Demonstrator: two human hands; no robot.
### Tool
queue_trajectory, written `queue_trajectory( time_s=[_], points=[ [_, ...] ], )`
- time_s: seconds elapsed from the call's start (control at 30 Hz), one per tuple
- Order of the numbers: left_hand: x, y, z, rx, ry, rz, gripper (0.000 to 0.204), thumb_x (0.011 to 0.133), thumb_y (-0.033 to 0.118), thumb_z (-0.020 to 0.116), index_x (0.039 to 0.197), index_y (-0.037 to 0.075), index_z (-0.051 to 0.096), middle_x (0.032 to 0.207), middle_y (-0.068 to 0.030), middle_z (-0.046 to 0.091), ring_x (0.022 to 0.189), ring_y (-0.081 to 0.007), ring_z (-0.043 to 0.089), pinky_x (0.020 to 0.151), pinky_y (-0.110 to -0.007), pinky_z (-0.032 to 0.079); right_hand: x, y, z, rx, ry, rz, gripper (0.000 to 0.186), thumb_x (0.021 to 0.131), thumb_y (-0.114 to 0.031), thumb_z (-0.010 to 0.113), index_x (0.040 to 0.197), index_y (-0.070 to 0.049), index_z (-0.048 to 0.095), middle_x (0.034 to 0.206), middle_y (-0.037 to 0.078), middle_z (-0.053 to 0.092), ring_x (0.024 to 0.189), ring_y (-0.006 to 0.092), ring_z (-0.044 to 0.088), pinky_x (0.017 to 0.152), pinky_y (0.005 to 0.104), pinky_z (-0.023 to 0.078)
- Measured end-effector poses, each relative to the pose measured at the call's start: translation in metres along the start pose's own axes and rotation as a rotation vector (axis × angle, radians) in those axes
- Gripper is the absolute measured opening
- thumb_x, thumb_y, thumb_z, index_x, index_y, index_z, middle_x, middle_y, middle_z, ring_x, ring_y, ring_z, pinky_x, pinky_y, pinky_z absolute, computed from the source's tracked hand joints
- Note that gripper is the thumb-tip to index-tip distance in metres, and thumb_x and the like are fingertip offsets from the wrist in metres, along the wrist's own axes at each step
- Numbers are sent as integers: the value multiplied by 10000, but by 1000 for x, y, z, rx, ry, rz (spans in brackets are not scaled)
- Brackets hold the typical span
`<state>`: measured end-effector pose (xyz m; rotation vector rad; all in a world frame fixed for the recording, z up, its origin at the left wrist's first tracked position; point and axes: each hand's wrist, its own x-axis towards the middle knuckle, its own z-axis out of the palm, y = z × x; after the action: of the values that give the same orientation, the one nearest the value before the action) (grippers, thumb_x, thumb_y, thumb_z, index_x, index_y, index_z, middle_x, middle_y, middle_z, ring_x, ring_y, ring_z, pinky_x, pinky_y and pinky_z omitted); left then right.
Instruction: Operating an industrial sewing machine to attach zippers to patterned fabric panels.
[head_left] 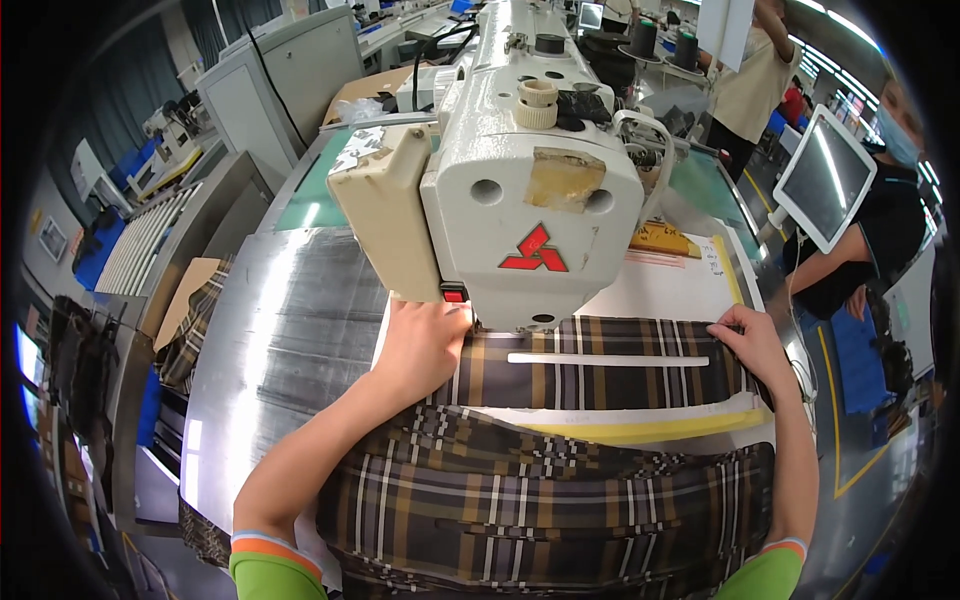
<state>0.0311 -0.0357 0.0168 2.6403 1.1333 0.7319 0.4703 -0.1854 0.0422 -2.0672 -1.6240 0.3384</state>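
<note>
A dark plaid fabric strip (610, 392) lies on a white sheet under the head of a white sewing machine (540, 220). On the strip rests a slim white bar (608, 360). My left hand (425, 345) reaches in at the strip's left end, close beside the machine head; its fingers are hidden behind the machine. At the strip's far right corner, my right hand (757, 345) has thumb and forefinger closed on the fabric edge. Nearer me, a larger bunched heap of plaid cloth (560, 510) spreads between my forearms.
Bare metal tabletop (290, 320) extends on the left. A yellow tape strip (640, 430) edges the white sheet. To the right, a screen on an arm (825, 180) stands before a masked person (850, 250). Thread cones (643, 40) stand behind the machine.
</note>
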Motion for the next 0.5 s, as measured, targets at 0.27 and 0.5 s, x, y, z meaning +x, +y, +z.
queue_trajectory(
  time_s=[0.27,0.5],
  points=[
    [-9,10,3,17,-73,221,229,918,274,686,1051,101,758,1024,-74,683,1007,-267,614,1003,-454,389,8,5,0,-38,39,-45,244,869,-207,751,902,24,681,795,174,700,713,267,667,693,360,517],
    [-6,9,11,105,3,388,259,872,174,705,1121,206,770,827,-45,658,771,-243,533,849,-389,397,6,6,1,-75,30,63,247,872,-212,750,907,21,678,796,174,699,719,279,670,689,360,514]
  ],
)
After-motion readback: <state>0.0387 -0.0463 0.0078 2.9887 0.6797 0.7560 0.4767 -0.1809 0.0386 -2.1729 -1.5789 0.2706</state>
